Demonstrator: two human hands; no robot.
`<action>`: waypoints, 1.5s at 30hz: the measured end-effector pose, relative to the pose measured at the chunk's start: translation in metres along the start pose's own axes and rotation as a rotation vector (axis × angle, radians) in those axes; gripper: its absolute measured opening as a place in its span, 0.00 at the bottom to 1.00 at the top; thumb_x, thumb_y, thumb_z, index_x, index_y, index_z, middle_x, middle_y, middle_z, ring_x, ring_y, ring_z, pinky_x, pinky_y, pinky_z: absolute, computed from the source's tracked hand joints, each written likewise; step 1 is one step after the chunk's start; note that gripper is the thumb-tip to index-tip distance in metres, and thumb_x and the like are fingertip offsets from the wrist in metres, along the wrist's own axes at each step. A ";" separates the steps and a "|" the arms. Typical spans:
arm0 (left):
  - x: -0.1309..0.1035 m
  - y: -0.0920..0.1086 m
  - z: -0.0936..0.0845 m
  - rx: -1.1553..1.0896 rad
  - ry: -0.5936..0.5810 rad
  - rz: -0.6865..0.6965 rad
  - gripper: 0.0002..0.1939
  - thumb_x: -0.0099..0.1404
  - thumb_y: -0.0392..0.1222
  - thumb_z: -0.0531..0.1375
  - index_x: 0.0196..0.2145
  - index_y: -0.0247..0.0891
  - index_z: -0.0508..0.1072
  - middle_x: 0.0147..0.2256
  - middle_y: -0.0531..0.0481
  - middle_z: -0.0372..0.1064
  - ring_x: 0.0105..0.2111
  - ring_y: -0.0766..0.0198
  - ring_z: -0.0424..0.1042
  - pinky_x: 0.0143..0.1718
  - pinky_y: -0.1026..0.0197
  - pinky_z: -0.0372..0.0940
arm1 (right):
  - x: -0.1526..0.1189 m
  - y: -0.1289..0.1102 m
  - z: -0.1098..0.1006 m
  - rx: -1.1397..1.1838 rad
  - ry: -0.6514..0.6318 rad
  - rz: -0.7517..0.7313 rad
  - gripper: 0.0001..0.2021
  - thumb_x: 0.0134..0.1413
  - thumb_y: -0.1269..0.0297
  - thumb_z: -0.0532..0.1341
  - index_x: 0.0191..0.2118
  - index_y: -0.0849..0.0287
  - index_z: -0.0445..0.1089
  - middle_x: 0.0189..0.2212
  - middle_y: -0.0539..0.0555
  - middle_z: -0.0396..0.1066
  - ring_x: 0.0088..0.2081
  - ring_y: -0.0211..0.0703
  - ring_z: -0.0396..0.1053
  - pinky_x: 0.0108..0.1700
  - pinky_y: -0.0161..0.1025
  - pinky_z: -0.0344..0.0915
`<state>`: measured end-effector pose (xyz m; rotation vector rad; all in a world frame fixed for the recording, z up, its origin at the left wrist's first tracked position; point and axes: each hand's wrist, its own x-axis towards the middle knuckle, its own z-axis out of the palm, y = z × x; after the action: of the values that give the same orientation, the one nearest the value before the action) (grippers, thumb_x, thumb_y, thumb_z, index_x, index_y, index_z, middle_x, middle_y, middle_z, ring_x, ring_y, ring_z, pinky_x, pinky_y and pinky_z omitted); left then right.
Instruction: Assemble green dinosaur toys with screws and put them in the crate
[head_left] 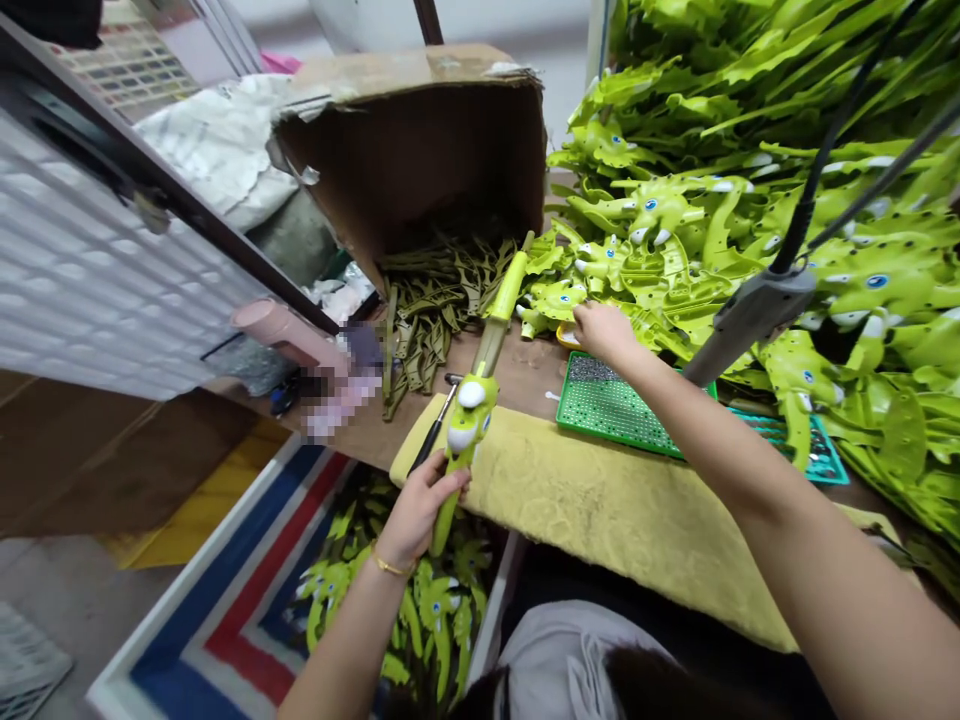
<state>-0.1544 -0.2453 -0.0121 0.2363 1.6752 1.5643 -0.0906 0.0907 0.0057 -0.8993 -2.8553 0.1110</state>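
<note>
My left hand (421,508) is wrapped round the handle of a lime-green dinosaur-headed toy (484,385), which has white horns, a blue eye and a long shaft slanting up and away. My right hand (606,330) is stretched out over a small yellow dish (568,337) at the edge of the green parts pile. Its fingers are curled together, and what they pinch, if anything, is hidden. Just below that hand sits a green perforated tray (619,412) with small metal screws at its far end. A hammer (435,430) with a black grip lies left of the toy.
Lime-green toy halves (720,210) are heaped at the right. An open cardboard box (420,75) spills olive strips (427,320). A grey power screwdriver (757,310) hangs from its cord. A yellow cloth (600,490) covers the table's front edge. A striped bin (225,590) holds more toys.
</note>
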 end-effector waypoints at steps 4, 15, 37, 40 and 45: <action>0.004 0.002 0.013 -0.010 -0.049 -0.013 0.29 0.46 0.59 0.70 0.36 0.36 0.66 0.26 0.54 0.68 0.23 0.71 0.64 0.22 0.68 0.59 | -0.060 -0.040 -0.021 0.513 -0.081 -0.089 0.10 0.62 0.63 0.48 0.39 0.59 0.64 0.34 0.55 0.75 0.33 0.38 0.73 0.33 0.34 0.65; 0.007 -0.003 0.036 0.008 -0.182 0.065 0.24 0.55 0.59 0.65 0.35 0.38 0.62 0.24 0.57 0.63 0.21 0.72 0.59 0.21 0.68 0.53 | -0.113 -0.077 -0.032 1.225 -0.290 -0.051 0.05 0.53 0.66 0.58 0.28 0.59 0.63 0.20 0.46 0.68 0.18 0.29 0.65 0.19 0.27 0.59; -0.043 -0.055 -0.081 0.271 0.323 0.195 0.20 0.55 0.56 0.63 0.36 0.39 0.65 0.26 0.56 0.64 0.24 0.70 0.62 0.27 0.66 0.59 | -0.076 -0.225 0.078 0.591 -0.506 -0.344 0.13 0.60 0.57 0.56 0.44 0.58 0.70 0.44 0.64 0.77 0.45 0.53 0.75 0.44 0.43 0.69; -0.062 -0.063 -0.100 0.372 0.397 0.229 0.17 0.56 0.52 0.64 0.35 0.39 0.66 0.31 0.54 0.67 0.30 0.67 0.66 0.34 0.65 0.62 | -0.076 -0.254 0.088 0.535 -0.492 -0.315 0.14 0.61 0.56 0.53 0.43 0.59 0.70 0.43 0.67 0.77 0.45 0.56 0.75 0.44 0.46 0.68; -0.087 -0.083 -0.122 0.491 0.452 0.217 0.17 0.55 0.51 0.65 0.36 0.39 0.67 0.32 0.53 0.69 0.33 0.63 0.69 0.38 0.62 0.63 | -0.090 -0.230 0.078 0.534 -0.399 -0.196 0.18 0.60 0.53 0.51 0.49 0.59 0.65 0.43 0.66 0.76 0.44 0.57 0.75 0.43 0.49 0.69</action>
<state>-0.1464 -0.4087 -0.0621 0.3427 2.4563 1.4009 -0.1600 -0.1510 -0.0553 -0.5263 -2.9807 1.0771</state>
